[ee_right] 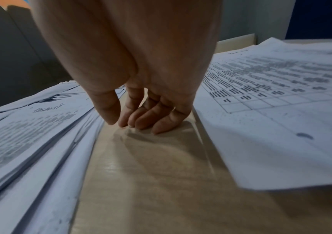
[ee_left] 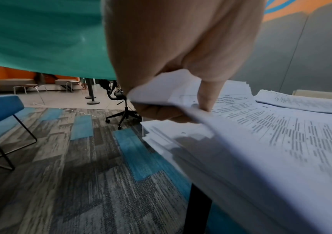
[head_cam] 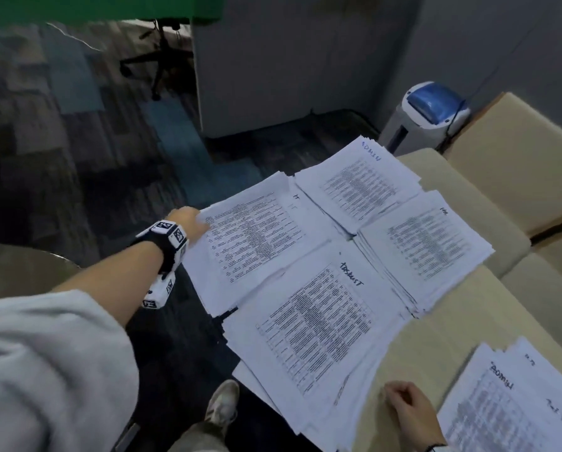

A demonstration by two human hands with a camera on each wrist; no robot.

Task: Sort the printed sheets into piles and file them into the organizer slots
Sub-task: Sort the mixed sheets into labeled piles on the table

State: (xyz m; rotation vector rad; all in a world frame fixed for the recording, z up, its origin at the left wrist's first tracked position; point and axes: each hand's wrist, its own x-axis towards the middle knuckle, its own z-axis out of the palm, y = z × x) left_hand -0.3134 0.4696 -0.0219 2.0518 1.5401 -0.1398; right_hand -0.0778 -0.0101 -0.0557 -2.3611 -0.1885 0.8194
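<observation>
Four piles of printed sheets lie on the pale table [head_cam: 442,324]: one marked IT [head_cam: 253,236], one marked ADMIN [head_cam: 361,187], one marked HR [head_cam: 429,236] and a near pile [head_cam: 315,327] with a handwritten heading. My left hand [head_cam: 191,221] pinches the left edge of the top sheet [ee_left: 181,98] of the IT pile, thumb above and fingers below, lifting it a little. My right hand [head_cam: 410,406] rests on the bare table between the near pile and an unsorted stack [head_cam: 514,409]; its fingers [ee_right: 141,117] are curled, tips touching the wood, and hold nothing.
The piles overhang the table's left edge above patterned carpet [head_cam: 77,151]. A blue-lidded shredder bin [head_cam: 429,115] stands beyond the table, beside beige cushions [head_cam: 517,164]. A swivel chair's base [head_cam: 155,63] sits far left. My shoe [head_cam: 222,402] is below the table edge.
</observation>
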